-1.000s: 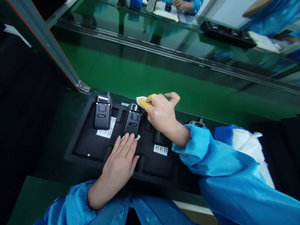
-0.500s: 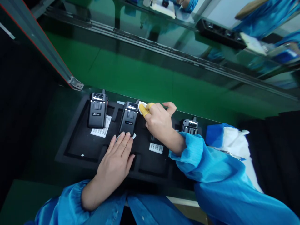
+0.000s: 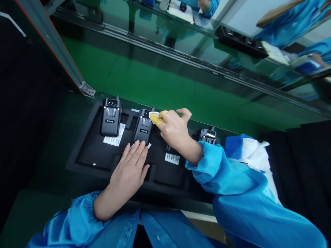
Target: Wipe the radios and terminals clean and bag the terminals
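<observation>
Two yellow-cotted fingertips of the right hand pinched a small white wipe against the top edge of the second black radio, which stood in the black tray. Half a second earlier the wipe had sat just off that radio's right corner; now it had slid onto the display end, so the wiping had reached that unit's top. The left hand lay flat, fingers extended and gripping nothing, fingertips touching the radio's lower end, much as before. Another radio stood to the left over a barcode label; a third showed beyond the blue sleeve.
</observation>
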The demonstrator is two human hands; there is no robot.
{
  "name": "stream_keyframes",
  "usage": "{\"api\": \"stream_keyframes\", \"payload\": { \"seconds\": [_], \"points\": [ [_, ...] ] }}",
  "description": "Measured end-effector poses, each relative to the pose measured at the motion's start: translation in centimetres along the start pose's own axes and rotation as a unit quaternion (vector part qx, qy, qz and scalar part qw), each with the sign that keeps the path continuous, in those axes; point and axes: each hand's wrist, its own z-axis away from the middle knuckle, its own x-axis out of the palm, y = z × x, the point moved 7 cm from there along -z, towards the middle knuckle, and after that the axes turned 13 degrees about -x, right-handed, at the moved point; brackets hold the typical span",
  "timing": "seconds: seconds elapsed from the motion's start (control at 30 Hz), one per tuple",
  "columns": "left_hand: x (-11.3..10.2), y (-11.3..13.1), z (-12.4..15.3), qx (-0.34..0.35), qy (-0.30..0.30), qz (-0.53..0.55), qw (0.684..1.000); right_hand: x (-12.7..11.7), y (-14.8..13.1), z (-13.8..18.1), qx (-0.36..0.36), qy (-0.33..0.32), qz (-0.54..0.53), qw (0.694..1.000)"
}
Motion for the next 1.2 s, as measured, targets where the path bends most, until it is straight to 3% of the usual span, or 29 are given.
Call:
{"api": "stream_keyframes", "payload": {
  "seconds": [0.1, 0.2, 0.47, 0.6, 0.77, 1.0, 1.2],
  "points": [
    [0.1, -0.1, 0.1, -0.011, -0.006, 0.014, 1.0, -0.2, 1.3, 1.7, 0.055, -0.022, -0.026, 0.998],
    [0.3, -0.3, 0.2, -0.022, -0.02, 0.035, 0.999, -1.1, 0.8, 3.1, 0.081, -0.009, -0.04, 0.996],
    [0.1, -0.3, 0.1, -0.016, -0.01, 0.026, 0.999, -0.9, -5.7, 1.0, -0.042, 0.006, -0.055, 0.998],
    [-0.2, -0.2, 0.0, -0.012, -0.006, 0.022, 1.0, -1.3, -5.5, 1.1, -0.045, 0.035, -0.017, 0.998],
    [0.1, -0.3, 0.0, -0.017, -0.027, 0.034, 0.999, -1.5, -4.8, 2.1, -0.025, 0.014, 0.018, 0.999],
    [0.2, -0.3, 0.0, -0.022, -0.019, 0.032, 0.999, -0.9, -5.8, 0.0, -0.056, 0.022, -0.013, 0.998],
    [0.0, -0.2, -0.1, -0.011, -0.017, 0.028, 0.999, -1.7, -5.2, 2.5, -0.052, 0.051, 0.059, 0.996]
  ]
}}
